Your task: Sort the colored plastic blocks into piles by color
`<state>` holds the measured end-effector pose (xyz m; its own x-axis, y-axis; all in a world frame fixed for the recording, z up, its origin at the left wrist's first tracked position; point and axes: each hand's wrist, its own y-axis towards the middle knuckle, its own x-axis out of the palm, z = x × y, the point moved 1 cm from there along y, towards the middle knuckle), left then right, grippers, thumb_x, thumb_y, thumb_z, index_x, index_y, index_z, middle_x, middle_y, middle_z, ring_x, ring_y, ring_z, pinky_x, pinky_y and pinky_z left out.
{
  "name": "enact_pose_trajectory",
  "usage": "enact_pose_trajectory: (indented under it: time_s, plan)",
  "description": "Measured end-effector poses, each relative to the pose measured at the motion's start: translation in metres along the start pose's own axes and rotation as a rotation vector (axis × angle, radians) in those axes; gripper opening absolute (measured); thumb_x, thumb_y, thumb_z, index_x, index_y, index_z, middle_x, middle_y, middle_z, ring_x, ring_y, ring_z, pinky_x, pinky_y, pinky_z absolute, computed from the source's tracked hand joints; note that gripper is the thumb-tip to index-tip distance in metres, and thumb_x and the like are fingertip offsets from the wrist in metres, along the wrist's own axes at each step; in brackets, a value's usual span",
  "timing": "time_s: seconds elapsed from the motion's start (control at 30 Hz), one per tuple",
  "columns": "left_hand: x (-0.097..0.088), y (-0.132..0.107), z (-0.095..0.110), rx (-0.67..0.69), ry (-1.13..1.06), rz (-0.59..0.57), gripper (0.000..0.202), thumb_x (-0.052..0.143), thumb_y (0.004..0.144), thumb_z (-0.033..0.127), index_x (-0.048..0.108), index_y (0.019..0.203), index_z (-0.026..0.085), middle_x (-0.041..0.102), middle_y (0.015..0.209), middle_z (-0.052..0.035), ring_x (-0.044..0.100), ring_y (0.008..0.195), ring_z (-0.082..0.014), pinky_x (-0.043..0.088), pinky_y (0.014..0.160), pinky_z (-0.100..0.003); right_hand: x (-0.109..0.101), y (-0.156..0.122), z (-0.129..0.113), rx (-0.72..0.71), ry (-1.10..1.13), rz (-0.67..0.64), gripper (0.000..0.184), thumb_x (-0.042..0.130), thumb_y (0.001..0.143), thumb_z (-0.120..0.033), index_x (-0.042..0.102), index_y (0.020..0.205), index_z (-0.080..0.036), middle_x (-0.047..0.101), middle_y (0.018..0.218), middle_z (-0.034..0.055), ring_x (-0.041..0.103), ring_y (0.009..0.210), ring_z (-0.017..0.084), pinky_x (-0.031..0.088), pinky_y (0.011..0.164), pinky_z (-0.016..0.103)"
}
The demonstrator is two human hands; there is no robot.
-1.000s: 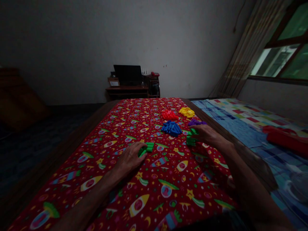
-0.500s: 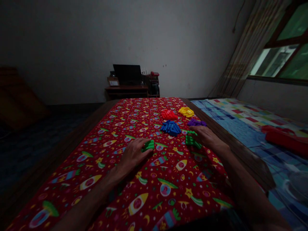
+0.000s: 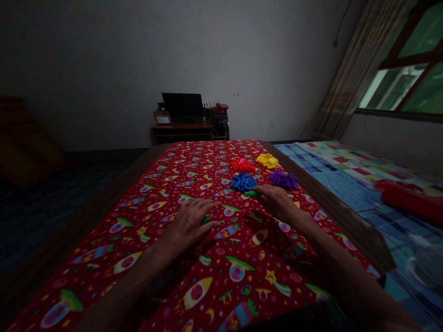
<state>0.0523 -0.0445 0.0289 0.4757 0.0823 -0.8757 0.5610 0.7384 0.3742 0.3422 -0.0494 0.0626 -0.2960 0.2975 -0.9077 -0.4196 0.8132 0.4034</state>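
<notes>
My left hand (image 3: 188,223) lies palm down on the red rocket-print cloth (image 3: 194,276), fingers curled over green plastic pieces (image 3: 205,220) that barely show under it. My right hand (image 3: 273,199) rests on the cloth to the right, covering more green pieces; one green tip (image 3: 251,193) pokes out by the fingers. Just beyond lie heaps of small plastic pieces: blue (image 3: 243,181), purple (image 3: 284,180), red (image 3: 242,164) and yellow (image 3: 267,160).
The cloth covers a wooden table whose right edge (image 3: 332,203) borders a bed with a checked blanket (image 3: 349,175). A low desk with a dark screen (image 3: 183,107) stands against the far wall. A curtained window (image 3: 398,87) is at the right.
My right hand slid left and toward me with the green pieces, uncovering the purple heap. My left hand closed over its green pieces, which now hardly show.
</notes>
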Motion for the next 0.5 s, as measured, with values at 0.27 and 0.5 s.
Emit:
enact_pose_trajectory:
  time_s: [0.27,0.5]
  plan:
    - [-0.001,-0.015,-0.039,-0.141,0.097,-0.063,0.041,0.055,0.083,0.049,0.063,0.116,0.025,0.068,0.113,-0.0075,0.062,0.106,-0.0259,0.048,0.092,-0.037,-0.017,-0.015,0.055,0.303,-0.286,-0.246,0.022,0.053,0.090,-0.029,0.071,0.095,-0.018,0.071,0.088,0.0109,0.064,0.079,0.020,0.039,0.064,0.026]
    - [-0.003,0.003,-0.022,-0.172,-0.039,0.068,0.040,0.056,0.081,0.049,0.066,0.110,0.023,0.070,0.108,-0.0067,0.066,0.097,-0.0248,0.053,0.086,-0.037,-0.012,-0.005,0.030,0.159,-0.133,-0.032,0.033,0.041,0.097,-0.032,0.070,0.096,-0.016,0.071,0.084,0.0122,0.065,0.076,0.020,0.042,0.065,0.027]
